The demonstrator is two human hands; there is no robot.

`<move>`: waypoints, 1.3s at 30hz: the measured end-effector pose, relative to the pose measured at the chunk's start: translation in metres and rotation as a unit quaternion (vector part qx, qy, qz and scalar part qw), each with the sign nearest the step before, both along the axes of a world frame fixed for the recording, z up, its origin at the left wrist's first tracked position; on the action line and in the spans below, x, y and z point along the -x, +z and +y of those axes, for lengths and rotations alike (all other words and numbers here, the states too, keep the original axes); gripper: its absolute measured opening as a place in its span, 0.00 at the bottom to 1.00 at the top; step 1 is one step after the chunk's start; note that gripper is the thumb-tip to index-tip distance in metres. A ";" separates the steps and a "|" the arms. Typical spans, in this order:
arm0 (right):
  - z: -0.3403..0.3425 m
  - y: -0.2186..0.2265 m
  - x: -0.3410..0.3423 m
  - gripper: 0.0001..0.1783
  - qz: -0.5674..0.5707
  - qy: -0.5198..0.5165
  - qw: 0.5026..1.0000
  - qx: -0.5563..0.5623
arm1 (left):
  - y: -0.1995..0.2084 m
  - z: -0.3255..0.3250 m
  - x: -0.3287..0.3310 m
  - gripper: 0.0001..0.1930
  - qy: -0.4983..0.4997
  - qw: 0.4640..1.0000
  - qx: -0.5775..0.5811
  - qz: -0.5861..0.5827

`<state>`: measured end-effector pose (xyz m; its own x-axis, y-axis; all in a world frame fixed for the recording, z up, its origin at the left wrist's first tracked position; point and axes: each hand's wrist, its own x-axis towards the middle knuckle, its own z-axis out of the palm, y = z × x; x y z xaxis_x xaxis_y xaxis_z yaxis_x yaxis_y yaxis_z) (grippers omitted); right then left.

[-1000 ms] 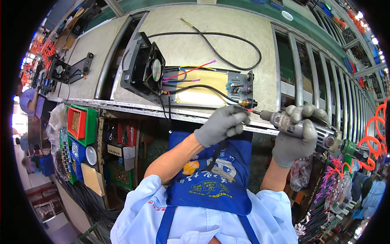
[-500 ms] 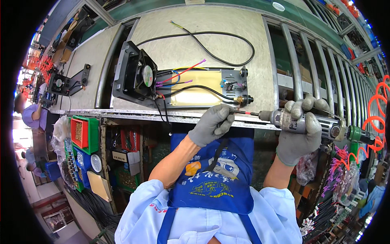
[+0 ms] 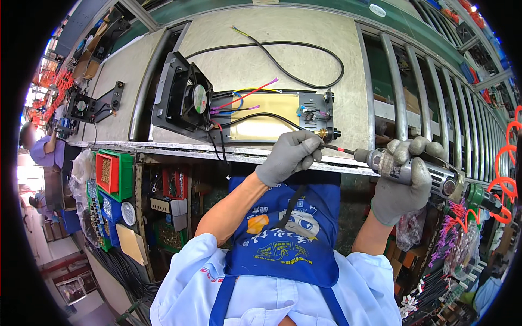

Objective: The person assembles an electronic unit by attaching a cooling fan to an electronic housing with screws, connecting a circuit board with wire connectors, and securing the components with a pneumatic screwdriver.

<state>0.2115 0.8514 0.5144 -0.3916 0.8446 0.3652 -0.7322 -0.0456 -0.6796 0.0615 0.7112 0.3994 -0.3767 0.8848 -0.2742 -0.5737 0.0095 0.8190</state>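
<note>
the right hand [image 3: 399, 185], in a grey glove, has its fingers clenched around a power screwdriver [image 3: 408, 171] held nearly level, its bit [image 3: 340, 149] pointing toward nine o'clock. the left hand [image 3: 288, 157], gloved too, has its fingers closed on the front of the bit and on a small brass fitting [image 3: 325, 133] at the near edge of a metal chassis [image 3: 261, 122]. that chassis lies on the tabletop [image 3: 304, 60], at about twelve o'clock from the left hand, with a black fan [image 3: 182, 100] standing at its nine o'clock end and a small bracket [image 3: 318, 111] at its three o'clock end.

the main risk i see is the bit slipping off the fitting. it meets the fitting from the side and the left fingers sit right at the tip, so a slip would drive it into the glove or let the fabric catch on the turning shaft. a tilted bit could also chew the head or cross the thread.

loose coloured wires [image 3: 244, 98] and a black cable [image 3: 283, 51] run just beside the bracket; one drifting toward five o'clock could be pinched or wound up. the chassis looks unclamped, so sideways push toward nine o'clock could slide it along the tabletop, fan and all. a hose [image 3: 481, 201] trails off the driver's rear and could tug the aim.
</note>
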 end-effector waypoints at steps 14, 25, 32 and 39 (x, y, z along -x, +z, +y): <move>0.012 -0.010 0.009 0.21 -0.021 -0.060 0.997 0.041 | -0.003 0.042 0.046 0.25 0.048 0.645 0.353 0.676; 0.026 -0.019 0.044 0.18 -0.021 -0.034 0.998 -0.051 | -0.025 0.059 0.085 0.30 0.019 0.697 0.248 0.672; 0.027 -0.043 0.074 0.19 -0.117 -0.011 0.977 -0.177 | -0.010 0.068 0.103 0.28 -0.064 0.731 0.226 0.641; 0.026 -0.054 0.080 0.17 -0.129 0.002 0.970 -0.208 | -0.014 0.074 0.105 0.28 -0.114 0.717 0.232 0.647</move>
<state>0.1311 0.8769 0.4606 -0.5191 0.6435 0.5625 -0.5350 0.2687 -0.8010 -0.0430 0.7855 0.3854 -0.4411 0.8906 -0.1110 0.7240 0.4262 0.5423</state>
